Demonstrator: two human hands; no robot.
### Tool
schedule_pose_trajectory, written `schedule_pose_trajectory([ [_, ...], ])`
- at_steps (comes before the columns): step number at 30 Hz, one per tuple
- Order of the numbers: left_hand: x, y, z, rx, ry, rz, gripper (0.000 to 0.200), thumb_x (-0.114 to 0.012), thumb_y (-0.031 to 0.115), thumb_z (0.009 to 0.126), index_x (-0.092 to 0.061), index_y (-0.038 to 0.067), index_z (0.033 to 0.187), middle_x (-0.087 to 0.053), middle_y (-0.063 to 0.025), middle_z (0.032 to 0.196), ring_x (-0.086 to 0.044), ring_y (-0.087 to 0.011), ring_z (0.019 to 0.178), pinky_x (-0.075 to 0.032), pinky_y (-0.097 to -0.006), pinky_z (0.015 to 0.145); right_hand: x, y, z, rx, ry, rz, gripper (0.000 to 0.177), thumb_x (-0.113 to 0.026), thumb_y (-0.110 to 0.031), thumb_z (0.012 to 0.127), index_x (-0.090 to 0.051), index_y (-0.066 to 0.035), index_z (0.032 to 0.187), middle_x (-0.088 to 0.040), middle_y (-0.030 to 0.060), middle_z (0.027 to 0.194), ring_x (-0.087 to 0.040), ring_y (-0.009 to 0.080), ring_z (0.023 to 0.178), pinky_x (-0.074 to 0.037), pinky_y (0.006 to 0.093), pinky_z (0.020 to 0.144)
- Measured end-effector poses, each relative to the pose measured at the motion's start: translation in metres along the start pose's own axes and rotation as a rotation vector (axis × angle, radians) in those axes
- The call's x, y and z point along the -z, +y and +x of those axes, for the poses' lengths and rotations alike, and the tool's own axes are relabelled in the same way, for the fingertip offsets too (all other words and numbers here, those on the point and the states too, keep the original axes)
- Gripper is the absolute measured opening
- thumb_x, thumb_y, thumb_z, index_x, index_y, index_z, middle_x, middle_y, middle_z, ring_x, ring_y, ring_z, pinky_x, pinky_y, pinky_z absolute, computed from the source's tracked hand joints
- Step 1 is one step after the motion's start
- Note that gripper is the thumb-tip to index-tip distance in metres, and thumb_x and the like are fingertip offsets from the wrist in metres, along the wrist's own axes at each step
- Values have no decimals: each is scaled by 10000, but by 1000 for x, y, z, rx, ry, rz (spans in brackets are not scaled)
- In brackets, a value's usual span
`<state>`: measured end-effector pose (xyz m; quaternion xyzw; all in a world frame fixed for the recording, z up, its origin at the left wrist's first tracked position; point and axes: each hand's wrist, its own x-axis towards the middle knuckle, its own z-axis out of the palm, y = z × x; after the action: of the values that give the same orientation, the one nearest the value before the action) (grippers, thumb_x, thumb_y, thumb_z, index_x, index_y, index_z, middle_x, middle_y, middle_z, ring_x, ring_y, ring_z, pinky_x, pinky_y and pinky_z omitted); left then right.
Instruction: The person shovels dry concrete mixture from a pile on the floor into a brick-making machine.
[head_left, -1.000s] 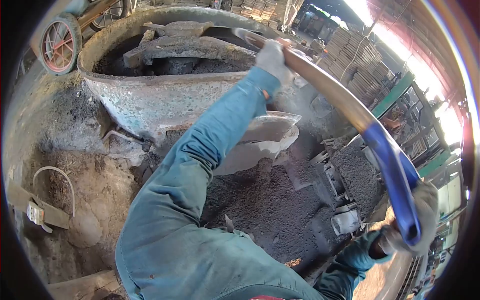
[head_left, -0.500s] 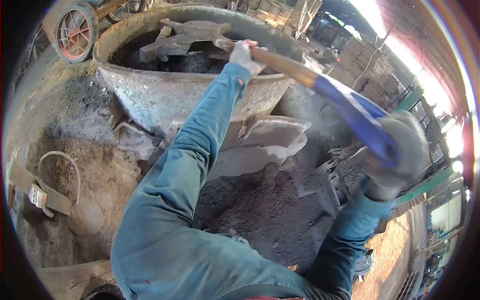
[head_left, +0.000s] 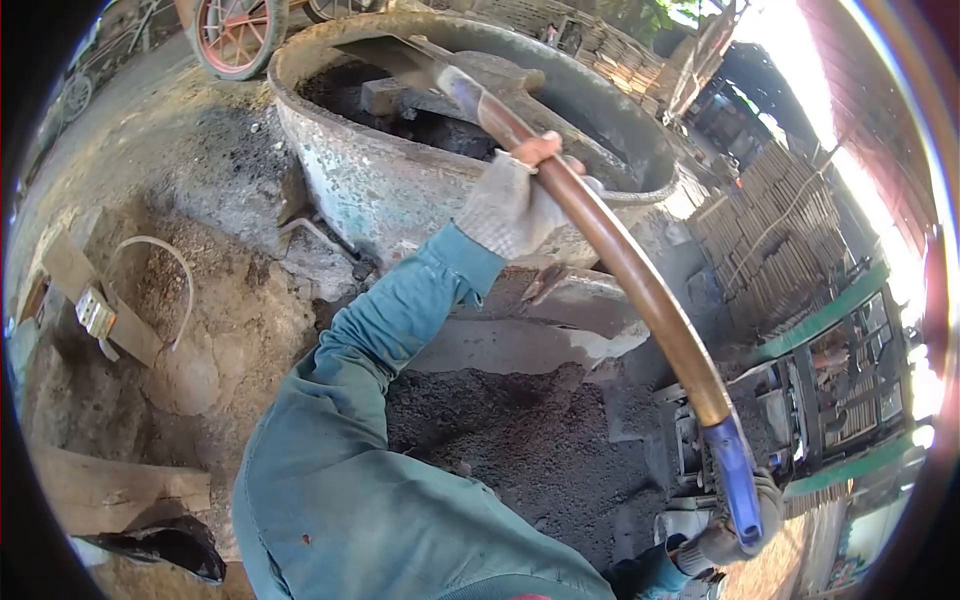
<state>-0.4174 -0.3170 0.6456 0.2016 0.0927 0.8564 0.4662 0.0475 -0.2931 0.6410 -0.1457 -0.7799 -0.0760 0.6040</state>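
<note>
My left hand [head_left: 520, 195], in a pale glove with bare fingertips, is wrapped round the brown shaft of a shovel [head_left: 630, 255]. At the lower right, my right hand [head_left: 745, 525], gloved too, is closed on the shovel's blue handle end. The dark shovel blade [head_left: 390, 55] is over the large round mixing pan [head_left: 380, 165], which holds dark material and a metal mixing arm [head_left: 490, 75]. Below the pan are a pale chute [head_left: 530, 335] and a heap of dark, damp material [head_left: 500, 420].
A wheel with a red rim [head_left: 238, 35] stands behind the pan at the upper left. Stacked boards [head_left: 785, 215] and a green metal frame [head_left: 825, 315] are on the right. A curved hose [head_left: 180, 262] and a switch box [head_left: 95, 312] lie at the left.
The shovel has swung to a steeper slant. My right hand has dropped lower, while my left hand has come nearer. The view has shifted, and the blade now shows over the pan.
</note>
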Motion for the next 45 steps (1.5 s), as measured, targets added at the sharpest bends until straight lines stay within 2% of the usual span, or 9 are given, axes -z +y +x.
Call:
schedule_pose_trajectory([
  [4, 20, 52, -1, -180, 9, -75, 185, -642, 163, 940, -482, 80, 985, -587, -97, 815, -641, -253, 721, -572, -513, 765, -59, -17, -44, -212, -1, 88, 290, -695, -235, 869, -606, 37, 818, -633, 134, 843, -654, 315, 886, -538, 544, 904],
  [8, 75, 134, 30, -350, 47, -23, 157, -647, 135, 926, -552, 15, 891, -584, -68, 779, -584, -159, 585, -545, -356, 587, -126, -62, -30, -15, -211, 289, 111, -721, -107, 749, -639, -54, 801, -653, 78, 847, -661, 303, 922, -501, 538, 969],
  [15, 150, 171, 38, -285, 178, -43, 106, -615, 45, 790, -529, 18, 847, -558, -48, 667, -610, -205, 596, -551, -381, 628, -173, -48, 8, 121, -258, 284, 89, -733, -118, 733, -667, -91, 787, -674, 34, 859, -671, 268, 923, -468, 496, 1012],
  [20, 96, 49, 29, -238, 190, -112, 60, -611, 60, 791, -564, 24, 794, -575, -76, 707, -615, -248, 620, -551, -444, 728, -103, 40, 7, 100, -56, 357, 209, -765, -69, 743, -642, -43, 911, -697, 95, 885, -666, 299, 937, -478, 560, 982],
  [26, -14, -160, -10, -47, -112, -373, 20, -625, 42, 772, -613, 56, 764, -605, -93, 776, -642, -259, 724, -522, -477, 859, 109, 166, -30, 54, -30, -45, 241, -700, -113, 901, -602, 55, 1043, -663, 189, 1032, -645, 420, 1007, -525, 551, 926],
  [31, -93, -303, -20, 207, -352, -364, 70, -668, 86, 823, -621, 128, 793, -615, -28, 831, -652, -213, 804, -494, -445, 927, 266, 157, -64, -86, 246, -284, 243, -649, -144, 937, -628, 76, 1039, -640, 218, 1103, -642, 375, 1023, -567, 512, 893],
  [37, -133, -362, 55, 374, -354, -344, 162, -604, 218, 910, -534, 88, 845, -576, -65, 807, -636, -257, 747, -524, -537, 876, 242, 71, -75, 143, -31, -495, 195, -691, -108, 852, -662, 30, 986, -665, 194, 1029, -649, 352, 963, -554, 520, 894],
  [39, -125, -374, 110, 446, -230, -304, 181, -593, 239, 927, -524, 79, 881, -568, -71, 778, -617, -256, 674, -536, -538, 793, 177, 29, -51, 52, -219, -589, 152, -692, -155, 747, -666, -72, 872, -637, 88, 859, -633, 288, 882, -519, 492, 858],
  [45, -6, -415, 235, 434, -189, 28, 125, -560, 169, 905, -530, 51, 874, -538, -59, 689, -580, -236, 591, -561, -415, 617, 23, 26, -57, 22, -214, -560, 223, -658, -166, 734, -668, -177, 956, -623, -10, 914, -635, 194, 918, -491, 452, 927],
])
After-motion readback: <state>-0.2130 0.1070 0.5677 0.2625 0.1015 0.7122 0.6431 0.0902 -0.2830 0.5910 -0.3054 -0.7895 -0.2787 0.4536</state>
